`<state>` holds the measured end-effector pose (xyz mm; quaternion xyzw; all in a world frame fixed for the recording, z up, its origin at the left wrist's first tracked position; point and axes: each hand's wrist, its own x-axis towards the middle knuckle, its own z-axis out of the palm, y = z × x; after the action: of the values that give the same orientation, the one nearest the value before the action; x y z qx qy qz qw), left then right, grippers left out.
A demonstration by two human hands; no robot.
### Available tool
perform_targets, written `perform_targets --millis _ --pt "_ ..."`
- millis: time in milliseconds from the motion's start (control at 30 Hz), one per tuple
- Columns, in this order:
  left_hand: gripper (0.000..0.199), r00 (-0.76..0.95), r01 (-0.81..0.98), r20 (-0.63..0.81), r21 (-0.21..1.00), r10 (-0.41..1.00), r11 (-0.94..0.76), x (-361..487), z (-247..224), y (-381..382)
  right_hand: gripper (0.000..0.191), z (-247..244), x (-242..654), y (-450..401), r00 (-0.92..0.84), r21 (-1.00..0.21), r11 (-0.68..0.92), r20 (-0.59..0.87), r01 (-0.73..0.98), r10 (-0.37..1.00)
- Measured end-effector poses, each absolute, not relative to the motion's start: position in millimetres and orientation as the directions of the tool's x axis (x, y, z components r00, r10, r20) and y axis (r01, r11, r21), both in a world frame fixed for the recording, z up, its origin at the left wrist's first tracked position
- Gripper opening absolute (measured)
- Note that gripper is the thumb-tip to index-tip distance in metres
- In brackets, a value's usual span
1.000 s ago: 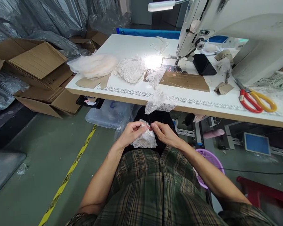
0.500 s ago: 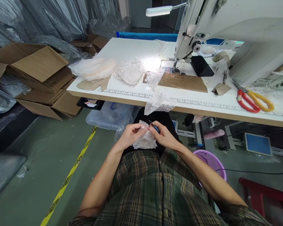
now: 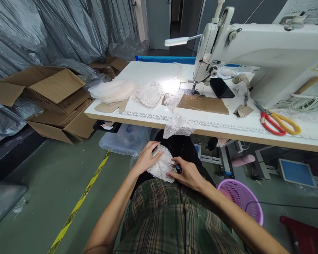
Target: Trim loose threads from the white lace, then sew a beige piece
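A white lace piece (image 3: 162, 168) lies on my dark-clad lap, spread in a rounded shape. My left hand (image 3: 146, 158) is at its upper left edge, with the thumb over the lace and the fingers along the rim. In my right hand (image 3: 187, 172) are small thread snips (image 3: 178, 168) with blue on the handle; their dark tips point left over the lace. The thumb of that hand touches the lace's right side. Above my lap, another strip of white lace (image 3: 178, 126) hangs over the table's front edge.
The white sewing table (image 3: 145, 118) carries a sewing machine (image 3: 209, 53), lace pieces (image 3: 148, 94), a phone (image 3: 222, 88) and red-and-yellow scissors (image 3: 278, 123). A purple basket (image 3: 241, 197) stands on the floor at right. Cardboard boxes (image 3: 55, 88) are at left.
My hands have moved apart and slightly down from a close pinch on the lace. The lace now lies more spread out. The view has tilted up, showing more of the sewing machine.
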<state>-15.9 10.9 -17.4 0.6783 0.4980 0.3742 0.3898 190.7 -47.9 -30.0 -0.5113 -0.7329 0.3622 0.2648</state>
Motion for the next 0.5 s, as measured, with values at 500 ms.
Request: perform_targets --millis 500 --pt "0.021 0.544 0.496 0.411 0.546 0.732 -0.675 14 1 -30 0.025 11 183 -31 -0.111 -0.769 0.287 0.273 0.571 0.955"
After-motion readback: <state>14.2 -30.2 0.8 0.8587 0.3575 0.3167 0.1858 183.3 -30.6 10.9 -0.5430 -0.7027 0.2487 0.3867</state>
